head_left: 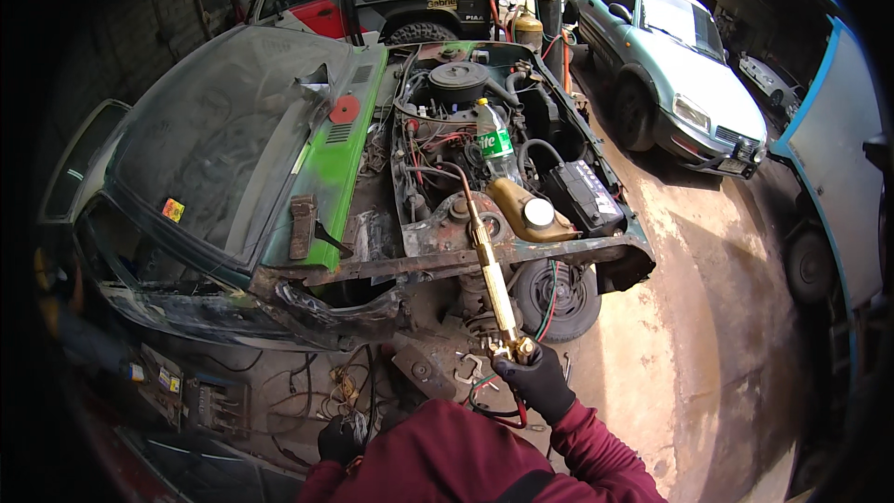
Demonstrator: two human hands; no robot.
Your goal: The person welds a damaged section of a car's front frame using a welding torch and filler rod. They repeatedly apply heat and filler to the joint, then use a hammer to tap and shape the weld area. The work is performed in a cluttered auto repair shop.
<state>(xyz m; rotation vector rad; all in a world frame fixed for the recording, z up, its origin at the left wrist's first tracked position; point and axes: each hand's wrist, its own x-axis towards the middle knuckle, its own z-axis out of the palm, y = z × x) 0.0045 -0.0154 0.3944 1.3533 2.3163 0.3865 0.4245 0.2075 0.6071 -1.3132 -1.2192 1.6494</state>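
My right hand (542, 382), in a black glove, is closed around the valve end of a brass gas torch (498, 291). Its thin copper tip bends up and left over the engine bay, and red and green hoses (494, 410) trail below the grip. No flame shows at the tip. My left hand (339, 440), also gloved, is low beside my body and looks curled at a small greyish thing I cannot make out. Ahead is a car's open engine bay (438, 224), with a round black air filter housing (458, 81) and a green-labelled plastic bottle (496, 144).
A battery (585, 194) and a tan reservoir (527, 214) sit at the bay's near right. On the cowl lie a red disc (345, 109) and a rusty bracket (303, 225). A wheel (559, 298) lies below the fender. Gas cylinders (548, 9) and a parked light-coloured vehicle (675, 47) stand beyond.
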